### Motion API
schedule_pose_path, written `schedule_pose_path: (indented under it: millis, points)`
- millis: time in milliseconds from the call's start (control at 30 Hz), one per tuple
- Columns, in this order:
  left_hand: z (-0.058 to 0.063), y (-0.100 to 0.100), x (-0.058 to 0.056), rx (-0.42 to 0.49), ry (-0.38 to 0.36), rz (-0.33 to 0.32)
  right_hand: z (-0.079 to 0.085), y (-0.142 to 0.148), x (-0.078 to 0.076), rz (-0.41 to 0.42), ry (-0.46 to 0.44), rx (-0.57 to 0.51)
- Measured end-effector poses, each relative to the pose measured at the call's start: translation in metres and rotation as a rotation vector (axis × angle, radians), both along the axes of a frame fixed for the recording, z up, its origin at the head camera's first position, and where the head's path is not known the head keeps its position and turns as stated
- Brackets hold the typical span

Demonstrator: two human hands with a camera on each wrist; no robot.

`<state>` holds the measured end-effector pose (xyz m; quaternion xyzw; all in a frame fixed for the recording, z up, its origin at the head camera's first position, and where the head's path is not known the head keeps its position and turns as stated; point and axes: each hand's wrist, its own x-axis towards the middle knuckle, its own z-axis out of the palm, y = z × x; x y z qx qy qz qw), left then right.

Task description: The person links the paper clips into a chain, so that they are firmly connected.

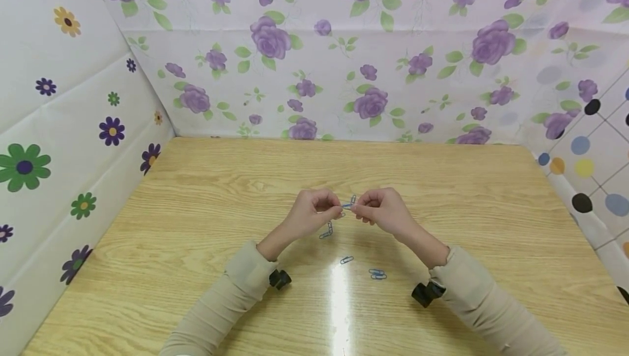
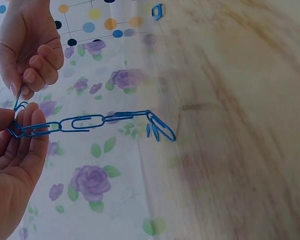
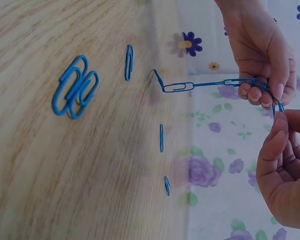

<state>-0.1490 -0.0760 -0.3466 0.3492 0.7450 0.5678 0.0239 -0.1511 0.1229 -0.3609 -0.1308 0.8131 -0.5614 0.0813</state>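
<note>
A chain of linked blue paper clips [image 2: 82,122] trails down from my left hand [image 1: 315,213], its low end [image 1: 326,233] bent at the tabletop. Thumb and fingers of the left hand pinch the chain's upper end. Facing it, my right hand [image 1: 385,211] pinches a blue paper clip [image 2: 18,96] against that end. The fingertips of both hands are close together, and they partly hide where the clips meet; I cannot tell whether the two are linked.
Nearer me on the wooden table [image 1: 196,290] lie a single paper clip [image 1: 346,260] and a small overlapping group of paper clips [image 3: 75,87]. Further off, another paper clip [image 1: 353,199] shows beside the right fingers. Flowered cloth [image 1: 314,72] stands behind the table.
</note>
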Motion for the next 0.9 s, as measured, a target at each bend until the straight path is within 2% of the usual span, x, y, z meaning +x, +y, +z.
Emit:
schedule_pose_path:
  millis: [167, 267, 467, 567, 767, 900]
  points:
    - [0.000, 0.001, 0.000, -0.018, 0.036, -0.013, 0.006, 0.001, 0.003, -0.001, 0.012, 0.036]
    - [-0.002, 0.001, 0.000, -0.026, 0.041, -0.013, 0.003, 0.005, 0.001, -0.005, 0.028, 0.060]
    - [-0.022, -0.001, -0.010, -0.024, 0.009, -0.007, -0.002, 0.015, -0.003, -0.014, 0.040, 0.072]
    - [-0.027, -0.002, -0.013, -0.034, -0.004, -0.025, -0.004, 0.017, -0.004, 0.006, 0.014, 0.058]
    - [-0.028, -0.004, -0.014, -0.072, -0.047, -0.016, -0.003, 0.016, -0.003, 0.085, -0.034, -0.018]
    - [-0.027, -0.002, -0.014, -0.123, -0.034, 0.009, -0.002, 0.013, -0.001, 0.114, -0.028, -0.008]
